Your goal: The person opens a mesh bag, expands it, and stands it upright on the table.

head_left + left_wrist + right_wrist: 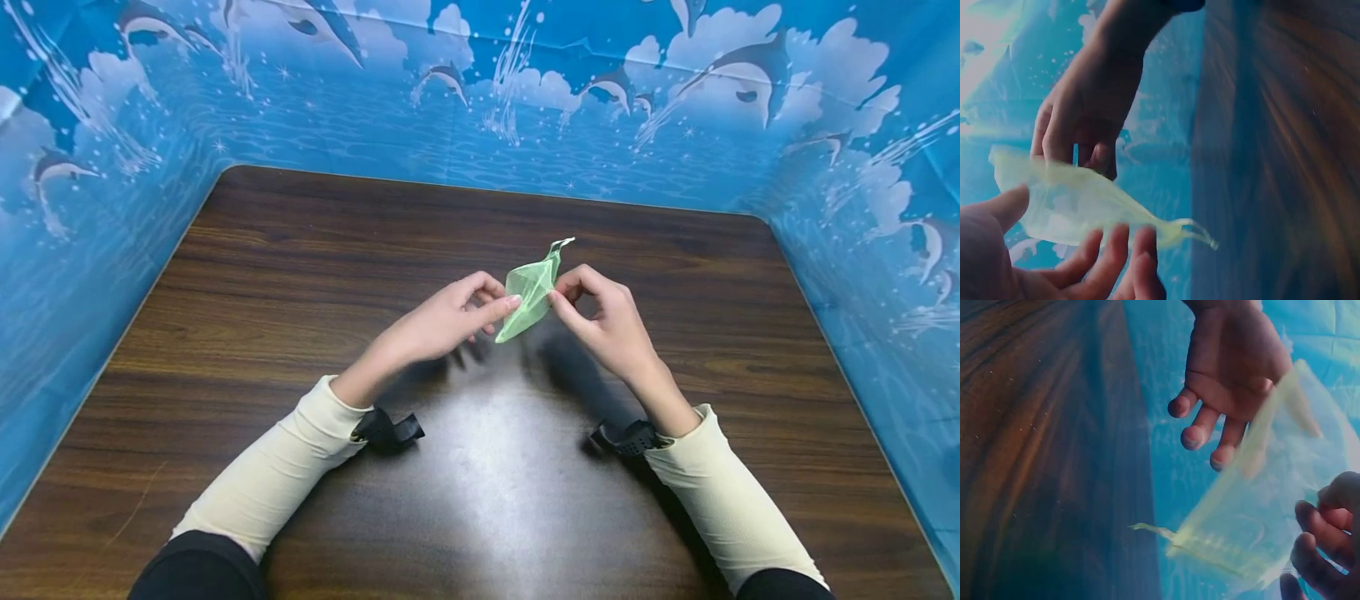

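Note:
A sheer pale-green drawstring pouch [531, 287] is held up above the table, its gathered cord end pointing away from the person. My right hand [609, 323] pinches the pouch's right edge between thumb and index finger. On the other side, my left hand [446, 318] has its thumb overlapping the pouch, with the fingers spread loosely. In the left wrist view, the left thumb and fingers stand apart on the same side of the mesh [1079, 203]. Through the see-through cloth [1272, 500] in the right wrist view, part of the left hand shows.
A dark wood-grain table [315, 250] lies under both hands. Blue curtains [480, 108] printed with dolphins and clouds enclose its far side, left and right. Black straps [390, 429] are on both wrists, at the cuffs of cream sleeves.

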The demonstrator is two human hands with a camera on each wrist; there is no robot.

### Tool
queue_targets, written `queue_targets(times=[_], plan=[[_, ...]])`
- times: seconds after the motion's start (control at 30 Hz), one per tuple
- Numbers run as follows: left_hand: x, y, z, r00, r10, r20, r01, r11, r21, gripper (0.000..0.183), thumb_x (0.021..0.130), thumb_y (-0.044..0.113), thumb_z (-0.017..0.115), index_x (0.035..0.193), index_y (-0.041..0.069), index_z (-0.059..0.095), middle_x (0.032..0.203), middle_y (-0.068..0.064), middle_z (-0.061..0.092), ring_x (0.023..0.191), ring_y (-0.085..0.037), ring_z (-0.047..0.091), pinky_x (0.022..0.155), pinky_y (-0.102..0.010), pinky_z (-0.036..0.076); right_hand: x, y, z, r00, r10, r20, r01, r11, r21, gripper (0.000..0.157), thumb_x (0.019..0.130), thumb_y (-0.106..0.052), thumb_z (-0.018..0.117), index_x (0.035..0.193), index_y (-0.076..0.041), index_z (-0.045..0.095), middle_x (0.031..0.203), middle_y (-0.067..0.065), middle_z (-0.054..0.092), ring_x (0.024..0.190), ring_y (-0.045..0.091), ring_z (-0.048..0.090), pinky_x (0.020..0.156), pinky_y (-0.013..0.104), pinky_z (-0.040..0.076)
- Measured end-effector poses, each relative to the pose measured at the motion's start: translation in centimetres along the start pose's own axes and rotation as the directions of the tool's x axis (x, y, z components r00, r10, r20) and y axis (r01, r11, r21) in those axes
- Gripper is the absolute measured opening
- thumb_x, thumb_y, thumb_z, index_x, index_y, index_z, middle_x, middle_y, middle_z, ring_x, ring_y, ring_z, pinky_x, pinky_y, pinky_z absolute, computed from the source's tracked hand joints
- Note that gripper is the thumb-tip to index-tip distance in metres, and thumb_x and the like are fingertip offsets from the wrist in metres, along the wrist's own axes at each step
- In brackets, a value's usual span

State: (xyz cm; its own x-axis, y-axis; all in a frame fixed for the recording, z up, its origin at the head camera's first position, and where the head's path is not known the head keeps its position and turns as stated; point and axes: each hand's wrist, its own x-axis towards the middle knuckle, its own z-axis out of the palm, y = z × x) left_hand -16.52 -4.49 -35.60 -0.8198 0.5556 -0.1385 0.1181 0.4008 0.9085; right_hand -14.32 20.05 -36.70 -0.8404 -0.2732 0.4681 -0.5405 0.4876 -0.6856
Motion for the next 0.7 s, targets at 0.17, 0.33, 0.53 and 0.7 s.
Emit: queue_targets(times=[0.17,0.33,0.53,0.7], plan=[[0.1,-0.1,0.3,0.995,0.046,0.088,-0.040,0.996,-0.074,0.023,0.106,0.030,0.062,0.111,0.008,0.066,0.102,-0.012,0.074,0.096,-0.032,0.071,0.087,-0.054,0.056,-0.1,0.0,0.6,0.998,-0.043,-0.040,0.043,0.999,0.015,0.006,0.097,0.001,0.068,0.095,-0.005,0.067,0.084,0.005,0.064,0.078,0.010,0.057,0.075,0.019,0.046],[0.0,-0.1,0.4,0.996,0.087,0.010,-0.086,0.993,-0.075,0.021,0.105,0.025,0.064,0.118,0.008,0.062,0.110,-0.009,0.069,0.099,-0.026,0.070,0.087,-0.048,0.057,-0.2,-0.2,0.7,1.000,-0.005,-0.024,0.007,0.998,0.070,0.003,0.098,0.001,0.067,0.099,-0.002,0.066,0.088,0.007,0.065,0.082,0.010,0.059,0.081,0.020,0.049],[0.0,0.1,0.7,0.998,0.068,0.000,-0.068,0.996,-0.061,0.027,0.102,0.030,0.068,0.121,0.011,0.065,0.120,-0.005,0.070,0.110,-0.027,0.070,0.087,-0.039,0.056,-0.3,-0.5,0.9,0.999,0.014,0.046,-0.022,0.986,0.164,0.004,0.101,0.000,0.063,0.103,0.003,0.063,0.093,0.007,0.066,0.087,0.009,0.062,0.085,0.022,0.052],[0.0,0.1,0.9,0.996,0.088,0.000,-0.088,0.992,-0.094,0.024,0.102,0.025,0.069,0.120,0.010,0.066,0.116,-0.006,0.071,0.108,-0.025,0.071,0.090,-0.037,0.055,-0.4,-0.7,1.2,0.997,0.009,0.073,-0.024,0.977,0.213,0.005,0.101,0.004,0.062,0.106,0.003,0.062,0.099,0.007,0.067,0.090,0.007,0.064,0.082,0.022,0.053]])
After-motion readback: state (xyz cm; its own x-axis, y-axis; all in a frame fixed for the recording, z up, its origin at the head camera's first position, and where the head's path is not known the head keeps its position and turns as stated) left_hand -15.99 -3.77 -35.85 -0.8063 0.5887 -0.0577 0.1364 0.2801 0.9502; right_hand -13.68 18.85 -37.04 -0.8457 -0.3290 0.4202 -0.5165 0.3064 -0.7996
